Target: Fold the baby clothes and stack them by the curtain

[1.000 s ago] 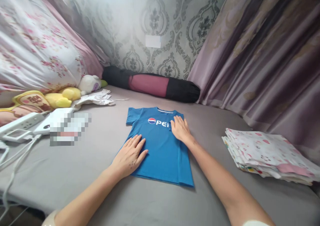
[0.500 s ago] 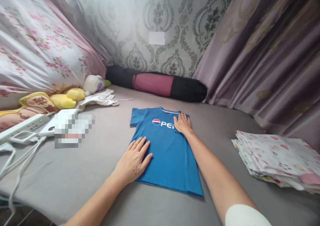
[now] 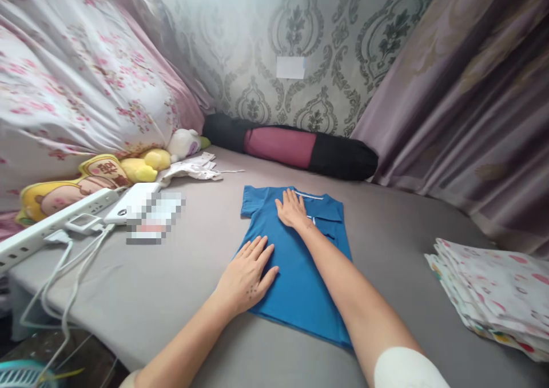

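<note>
A blue T-shirt lies front up on the bed, its collar pointing away from me. Its right side is turned inward, with the sleeve lying across the chest. The left sleeve sticks out flat. My left hand rests flat on the shirt's lower left part, fingers spread. Up by the collar, my right hand lies on the upper chest with its fingers stretched out. That hand and forearm cover most of the chest print.
Left on the grey bed sheet are a white power strip with cables, a white device and plush toys. A black and pink roll-shaped bag lies against the wall. Folded patterned cloths are stacked at the right.
My right hand has slid left from the right shoulder to the upper chest, and the right sleeve now lies across the chest. My left hand stays on the shirt. The view has shifted left.
</note>
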Available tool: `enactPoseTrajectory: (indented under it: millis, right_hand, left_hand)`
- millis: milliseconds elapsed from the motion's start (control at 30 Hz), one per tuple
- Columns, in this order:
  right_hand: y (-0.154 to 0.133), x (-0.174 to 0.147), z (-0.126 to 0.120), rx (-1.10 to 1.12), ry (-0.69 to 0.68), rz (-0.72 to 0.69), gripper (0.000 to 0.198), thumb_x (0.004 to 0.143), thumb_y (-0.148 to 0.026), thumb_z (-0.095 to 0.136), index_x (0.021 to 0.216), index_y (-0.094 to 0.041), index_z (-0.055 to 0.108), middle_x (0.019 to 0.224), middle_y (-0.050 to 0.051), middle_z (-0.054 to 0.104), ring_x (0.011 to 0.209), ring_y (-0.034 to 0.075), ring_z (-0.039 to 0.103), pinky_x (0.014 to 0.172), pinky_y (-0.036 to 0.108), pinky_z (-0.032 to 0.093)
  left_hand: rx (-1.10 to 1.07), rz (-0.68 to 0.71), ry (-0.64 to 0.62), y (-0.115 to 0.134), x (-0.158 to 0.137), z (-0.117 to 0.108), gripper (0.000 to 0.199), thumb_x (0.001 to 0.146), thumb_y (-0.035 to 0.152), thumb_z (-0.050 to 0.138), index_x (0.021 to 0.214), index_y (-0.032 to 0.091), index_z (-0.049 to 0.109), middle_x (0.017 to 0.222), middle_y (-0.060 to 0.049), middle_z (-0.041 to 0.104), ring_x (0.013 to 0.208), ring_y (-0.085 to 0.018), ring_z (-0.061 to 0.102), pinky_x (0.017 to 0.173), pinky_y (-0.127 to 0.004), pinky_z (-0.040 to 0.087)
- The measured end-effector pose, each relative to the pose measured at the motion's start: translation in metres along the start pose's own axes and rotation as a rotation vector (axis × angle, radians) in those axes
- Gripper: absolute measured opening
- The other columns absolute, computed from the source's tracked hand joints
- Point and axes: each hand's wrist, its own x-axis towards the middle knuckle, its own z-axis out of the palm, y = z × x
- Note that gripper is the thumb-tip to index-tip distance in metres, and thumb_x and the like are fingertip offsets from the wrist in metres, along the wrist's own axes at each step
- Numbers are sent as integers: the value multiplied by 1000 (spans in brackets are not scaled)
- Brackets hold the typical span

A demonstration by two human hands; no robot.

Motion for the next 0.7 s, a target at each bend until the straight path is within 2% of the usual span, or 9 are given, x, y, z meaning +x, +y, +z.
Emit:
enactPoseTrajectory:
  millis: [133,333,533,633,700]
  right_hand:
    - [-7,14,4,4,-14,61,68,100,-45,17,152,-1,22,160,15,17,148,25,10,119,41,4]
    - [-4,19,9,-14,-7,68,69,100,-46,16,152,-2,21,161,13,15,148,24,9,119,41,4]
    - [-10,20,-1,-30,-66,96,66,99,-41,22,151,0,24,160,16,17,148,27,11,119,45,5]
    - [-30,18,-7,-53,39,14,58,97,-28,29,147,0,34,157,18,26,147,25,16,119,43,2]
    - [-51,16,-6,-28,87,-76,55,97,-27,28,145,-1,37,156,17,30,146,24,19,119,40,2]
  left_hand:
    - [-6,5,22,1,0,-1,54,96,51,37,139,21,50,149,-11,45,138,-26,40,113,-45,37]
    - [-37,-11,-7,1,1,-4,55,96,51,37,139,18,51,149,-12,44,139,-28,39,114,-46,36]
    - [-41,-7,-14,3,1,-9,54,97,49,38,136,15,52,148,-14,45,138,-28,40,114,-47,36]
    - [-34,-2,-4,3,0,-9,54,97,49,39,134,13,53,146,-15,47,138,-29,41,114,-46,37]
    - [-38,-1,16,3,0,-8,52,96,48,40,132,13,54,145,-16,49,137,-29,42,113,-46,38]
